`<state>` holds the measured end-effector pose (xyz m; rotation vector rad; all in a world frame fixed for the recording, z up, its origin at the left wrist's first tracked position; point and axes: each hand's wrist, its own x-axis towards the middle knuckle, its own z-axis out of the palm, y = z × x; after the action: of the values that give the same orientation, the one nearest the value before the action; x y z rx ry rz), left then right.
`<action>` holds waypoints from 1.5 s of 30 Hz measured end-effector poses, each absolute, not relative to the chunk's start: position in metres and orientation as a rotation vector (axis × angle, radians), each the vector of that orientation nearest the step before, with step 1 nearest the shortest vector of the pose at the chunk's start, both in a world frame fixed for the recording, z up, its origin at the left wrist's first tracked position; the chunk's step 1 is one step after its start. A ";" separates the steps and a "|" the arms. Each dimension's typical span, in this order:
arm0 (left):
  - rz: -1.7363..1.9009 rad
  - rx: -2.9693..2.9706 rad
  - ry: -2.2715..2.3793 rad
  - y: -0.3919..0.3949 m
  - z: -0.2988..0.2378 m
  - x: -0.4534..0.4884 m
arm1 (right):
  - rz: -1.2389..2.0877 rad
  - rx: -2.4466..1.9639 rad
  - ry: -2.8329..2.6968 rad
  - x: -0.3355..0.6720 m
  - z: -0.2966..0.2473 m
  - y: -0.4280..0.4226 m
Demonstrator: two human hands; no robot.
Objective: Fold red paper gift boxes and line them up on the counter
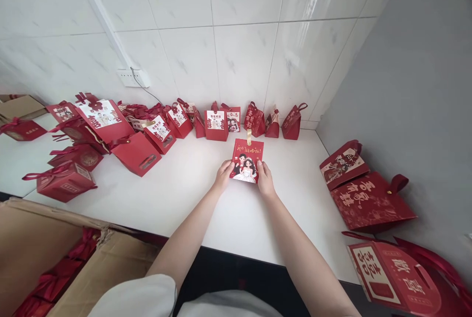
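Between my two hands is a red gift box [246, 160] with a cartoon bride and groom, gold lettering and a pale gold ribbon loop on top. Its left side is gripped by my left hand [223, 175], the thumb on the front edge. My right hand [266, 178] grips the opposite side, thumb also at the front. The fingers behind the box are hidden. It is held above the white table [236, 218], and I cannot tell whether its base touches the surface.
Several small red gift boxes, one a white-labelled box [216, 125], line the tiled wall. More boxes crowd the left, including a ribboned box [66, 182]. A patterned red bag [368, 204] lies at the right by the grey panel. An open cardboard carton [110, 258] stands at the lower left.
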<state>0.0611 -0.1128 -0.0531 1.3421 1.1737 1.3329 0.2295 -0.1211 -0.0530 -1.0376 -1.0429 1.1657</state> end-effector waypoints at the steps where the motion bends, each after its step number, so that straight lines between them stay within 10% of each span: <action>1: 1.342 1.349 1.162 -0.110 -0.054 0.064 | 1.157 -1.044 -1.043 0.231 -0.053 -0.119; 45: 1.193 1.787 0.957 -0.095 -0.036 0.028 | 0.724 -1.277 -1.779 0.206 -0.046 -0.127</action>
<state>0.0279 -0.0948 -0.0356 1.7871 0.9566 1.1935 0.2055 -0.1273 -0.0455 -1.2772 -1.7788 0.7238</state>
